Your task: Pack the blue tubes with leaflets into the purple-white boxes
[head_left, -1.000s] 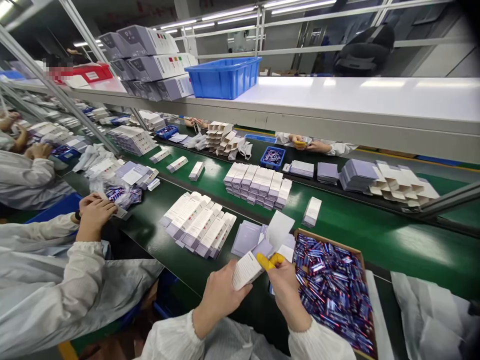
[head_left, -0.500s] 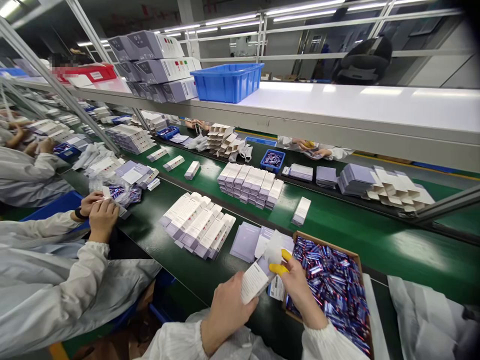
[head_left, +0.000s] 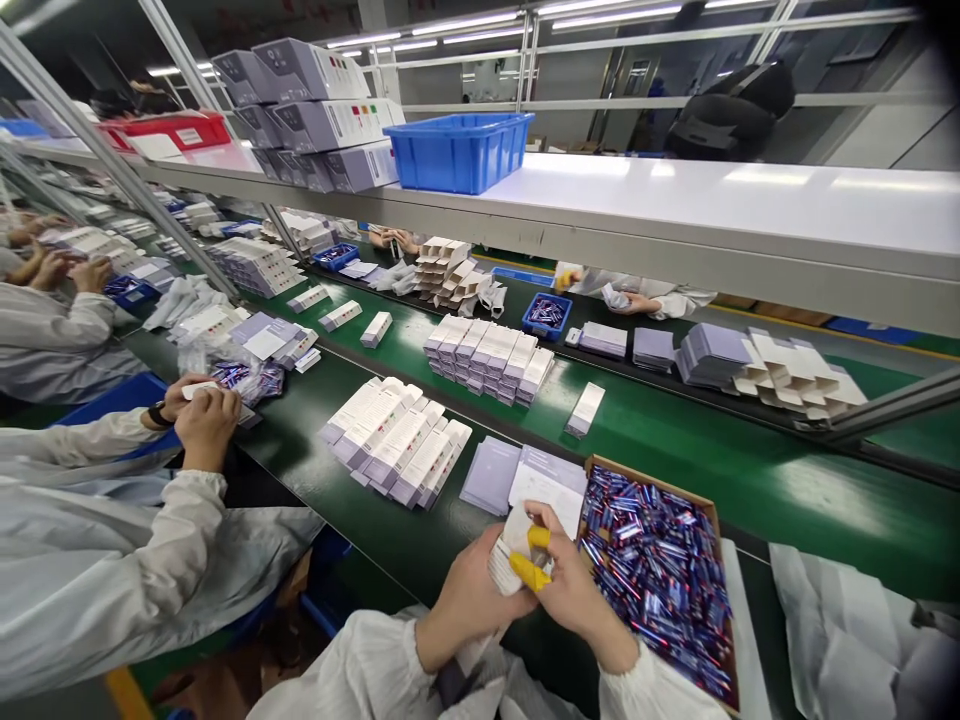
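My left hand is wrapped round a small white and lilac carton, held tilted in front of me. At the carton's upper end, my right hand has its fingers closed. Two of its fingers wear yellow finger cots. A bit of pale, clear-looking wrap shows between those fingers; how much lies inside the carton is hidden. Just beyond my hands lie lilac leaflets and a white sheet. A shallow cardboard tray full of blue and red batteries stands to the right.
Rows of cartons lie to the left, with more stacked cartons on the green belt. A shelf spans overhead, carrying a blue bin. A co-worker's hands are at the left; others work across the belt.
My right hand has come down and left, closer to my left hand. The white wrap that stood out above the carton is now mostly out of sight. The carton tilts more upright.
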A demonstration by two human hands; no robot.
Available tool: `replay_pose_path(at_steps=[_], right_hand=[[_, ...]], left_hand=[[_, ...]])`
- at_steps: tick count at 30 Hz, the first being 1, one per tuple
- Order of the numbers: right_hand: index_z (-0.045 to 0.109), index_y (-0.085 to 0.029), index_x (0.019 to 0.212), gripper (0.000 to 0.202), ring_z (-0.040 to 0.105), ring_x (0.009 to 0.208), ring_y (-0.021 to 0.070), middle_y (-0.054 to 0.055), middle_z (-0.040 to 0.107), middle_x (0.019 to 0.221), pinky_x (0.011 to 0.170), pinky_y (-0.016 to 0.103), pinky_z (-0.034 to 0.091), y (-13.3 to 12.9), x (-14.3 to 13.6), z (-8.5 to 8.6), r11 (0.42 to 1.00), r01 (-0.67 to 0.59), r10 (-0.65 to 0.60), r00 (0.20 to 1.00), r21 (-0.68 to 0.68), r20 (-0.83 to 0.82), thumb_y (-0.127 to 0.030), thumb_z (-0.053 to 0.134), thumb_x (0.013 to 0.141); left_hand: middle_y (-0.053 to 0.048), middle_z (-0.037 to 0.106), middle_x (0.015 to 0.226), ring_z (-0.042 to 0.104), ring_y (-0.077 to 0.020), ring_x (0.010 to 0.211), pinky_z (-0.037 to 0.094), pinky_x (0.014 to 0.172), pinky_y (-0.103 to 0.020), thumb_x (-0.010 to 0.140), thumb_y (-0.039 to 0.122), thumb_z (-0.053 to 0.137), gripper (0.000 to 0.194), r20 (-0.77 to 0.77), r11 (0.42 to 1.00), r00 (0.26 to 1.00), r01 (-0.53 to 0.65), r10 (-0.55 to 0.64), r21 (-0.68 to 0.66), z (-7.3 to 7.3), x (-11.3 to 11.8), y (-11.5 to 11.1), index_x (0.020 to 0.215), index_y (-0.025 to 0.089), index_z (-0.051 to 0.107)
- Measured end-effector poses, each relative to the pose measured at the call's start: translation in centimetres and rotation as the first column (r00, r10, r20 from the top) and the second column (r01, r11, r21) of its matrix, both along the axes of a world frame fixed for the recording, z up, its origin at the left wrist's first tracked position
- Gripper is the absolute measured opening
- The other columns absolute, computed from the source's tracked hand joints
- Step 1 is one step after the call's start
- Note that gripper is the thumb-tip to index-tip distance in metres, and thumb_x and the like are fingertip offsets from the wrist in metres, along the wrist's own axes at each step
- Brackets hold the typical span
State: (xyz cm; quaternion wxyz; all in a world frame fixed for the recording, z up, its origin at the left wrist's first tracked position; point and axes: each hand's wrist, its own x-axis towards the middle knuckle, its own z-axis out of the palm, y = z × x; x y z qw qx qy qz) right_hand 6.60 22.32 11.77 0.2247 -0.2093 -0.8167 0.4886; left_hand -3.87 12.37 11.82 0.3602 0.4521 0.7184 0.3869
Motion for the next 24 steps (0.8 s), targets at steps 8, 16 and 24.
replay_pose_path(at_steps=[8,16,24], right_hand=[[0.055,-0.021,0.065,0.009,0.055,0.074,0.0199,0.005,0.06,0.071,0.075,0.037,0.042,-1.1,-1.5,-2.8,0.792,0.455,-0.48,0.876,0.407,-0.044,-0.026,0.051,0.072],[0.056,-0.022,0.054,0.015,0.048,0.09,0.022,0.002,0.058,0.074,0.097,0.051,0.009,-0.6,-2.5,-1.1,0.86,0.2,-0.343,0.908,0.469,0.24,-0.014,0.048,0.063],[0.059,-0.022,0.088,0.031,0.058,0.085,0.0232,0.005,0.063,0.093,0.072,0.039,0.045,-1.7,-2.4,-3.7,0.441,0.366,-0.484,0.866,-0.819,0.126,-0.04,0.054,0.063]], left_hand=[[-0.002,0.059,0.101,0.058,-0.0155,0.084,0.043,0.074,-0.025,0.06,0.022,0.063,0.065,0.255,0.981,0.954,-0.181,0.157,0.073,-0.5,0.3,0.6,0.116,0.023,0.03],[-0.002,0.059,0.096,0.057,-0.0155,0.081,0.042,0.073,-0.026,0.064,0.02,0.059,0.052,0.198,0.977,0.961,-0.206,0.191,0.059,-0.9,0.7,-0.6,0.11,0.022,0.034],[-0.004,0.057,0.097,0.056,-0.0185,0.086,0.041,0.076,-0.03,0.064,0.017,0.053,0.037,0.093,0.971,0.968,-0.236,0.232,0.034,-1.5,0.4,-1.1,0.097,0.021,0.037]])
